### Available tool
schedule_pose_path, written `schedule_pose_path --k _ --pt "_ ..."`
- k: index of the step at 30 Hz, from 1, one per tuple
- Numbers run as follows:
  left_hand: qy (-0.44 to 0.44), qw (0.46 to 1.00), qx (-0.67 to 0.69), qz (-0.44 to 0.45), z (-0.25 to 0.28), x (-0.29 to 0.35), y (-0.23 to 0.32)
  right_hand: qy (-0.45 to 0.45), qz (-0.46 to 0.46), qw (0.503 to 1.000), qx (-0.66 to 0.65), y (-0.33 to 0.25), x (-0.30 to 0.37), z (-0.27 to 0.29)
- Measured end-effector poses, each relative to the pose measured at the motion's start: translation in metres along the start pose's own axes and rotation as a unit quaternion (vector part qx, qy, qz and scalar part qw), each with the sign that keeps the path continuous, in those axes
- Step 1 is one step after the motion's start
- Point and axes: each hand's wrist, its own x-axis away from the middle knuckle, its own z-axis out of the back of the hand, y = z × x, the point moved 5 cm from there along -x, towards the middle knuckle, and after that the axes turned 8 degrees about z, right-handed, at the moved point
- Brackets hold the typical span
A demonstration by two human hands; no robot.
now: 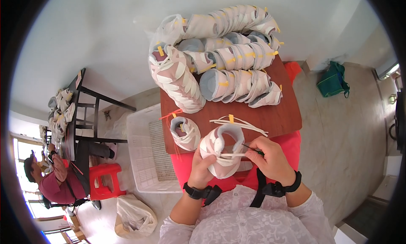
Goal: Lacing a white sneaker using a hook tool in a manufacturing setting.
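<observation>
A pale pink and white shoe upper (224,170) with a grey lining is tilted up at the table's near edge. My left hand (200,168) is closed round its left side, thumb on the front by the laces. My right hand (272,160) grips a slim dark-handled tool (256,150), its thin shaft pointing at the opening of the upper; the tip is too small to make out. White lace (234,155) runs across the upper toward my right fingers. Just beyond lie several loose white laces (249,126). Another shoe upper (186,138) sits to the left.
Nested rows of shoe uppers (241,85) cover the far part of the brown table (287,113). A white plastic crate (141,159) stands on the left. Farther left, a person (63,187) sits at another table near a red stool (105,180). A green bag (334,81) lies right.
</observation>
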Motion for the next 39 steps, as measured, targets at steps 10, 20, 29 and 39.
schedule_pose_path --k 10,20,29,39 --pt "-0.014 1.0 0.009 -0.013 -0.002 -0.003 -0.003 0.127 0.092 0.987 0.025 -0.028 -0.003 -0.002" --pt "0.037 0.995 -0.071 -0.067 -0.013 -0.003 -0.013 0.075 0.095 0.986 0.111 -0.029 -0.011 -0.03" --pt "0.067 0.991 -0.093 -0.066 -0.019 -0.002 -0.014 0.061 0.121 0.99 0.047 -0.017 -0.014 -0.033" --pt "0.037 0.987 -0.125 -0.09 -0.028 0.005 -0.013 0.01 0.151 0.977 -0.147 -0.008 -0.01 -0.024"
